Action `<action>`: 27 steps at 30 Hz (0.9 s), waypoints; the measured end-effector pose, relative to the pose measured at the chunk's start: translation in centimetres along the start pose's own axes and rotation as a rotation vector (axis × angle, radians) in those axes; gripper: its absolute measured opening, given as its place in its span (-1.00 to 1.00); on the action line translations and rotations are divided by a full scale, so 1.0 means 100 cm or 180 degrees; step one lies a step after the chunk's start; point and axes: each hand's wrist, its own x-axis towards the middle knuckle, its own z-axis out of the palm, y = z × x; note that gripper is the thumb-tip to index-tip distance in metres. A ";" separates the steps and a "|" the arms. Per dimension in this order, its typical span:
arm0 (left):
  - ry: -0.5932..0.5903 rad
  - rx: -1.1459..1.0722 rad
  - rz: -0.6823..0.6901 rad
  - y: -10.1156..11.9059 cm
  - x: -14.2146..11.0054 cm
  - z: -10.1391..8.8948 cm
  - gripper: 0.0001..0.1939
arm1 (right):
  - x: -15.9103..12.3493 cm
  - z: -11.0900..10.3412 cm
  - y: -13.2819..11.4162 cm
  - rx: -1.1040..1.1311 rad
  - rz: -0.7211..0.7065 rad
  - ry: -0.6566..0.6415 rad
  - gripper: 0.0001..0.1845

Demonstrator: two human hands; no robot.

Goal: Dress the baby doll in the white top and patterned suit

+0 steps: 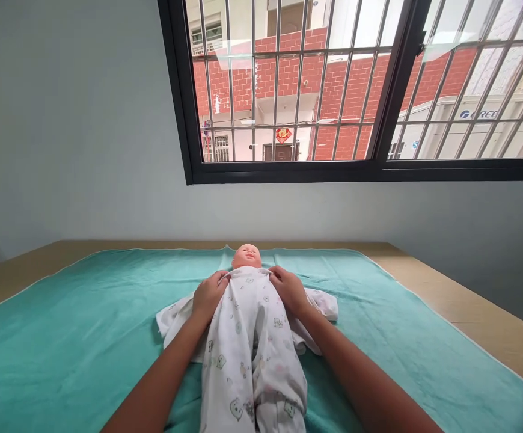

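A baby doll lies on its back, its head (247, 256) pointing away from me. Over its body are white baby pants (255, 337) printed with small bears, the waistband drawn up close below the chin. My left hand (211, 294) pinches the left end of the waistband. At the right end, my right hand (287, 290) grips the same band with bent fingers. Beneath the pants, a white printed top (324, 304) spreads its sleeves out to both sides. The doll's arms and torso are hidden by the cloth.
A green cloth (85, 337) covers most of the wooden table (482, 313), whose bare edges show left and right. Behind the table rises a pale wall (108, 150) with a dark-framed, barred window (284, 171).
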 end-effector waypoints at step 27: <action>0.0528 0.0007 0.1228 -0.004 -0.108 -0.046 -0.87 | -0.068 -0.031 0.000 0.1126 -0.0075 -0.0163 -0.73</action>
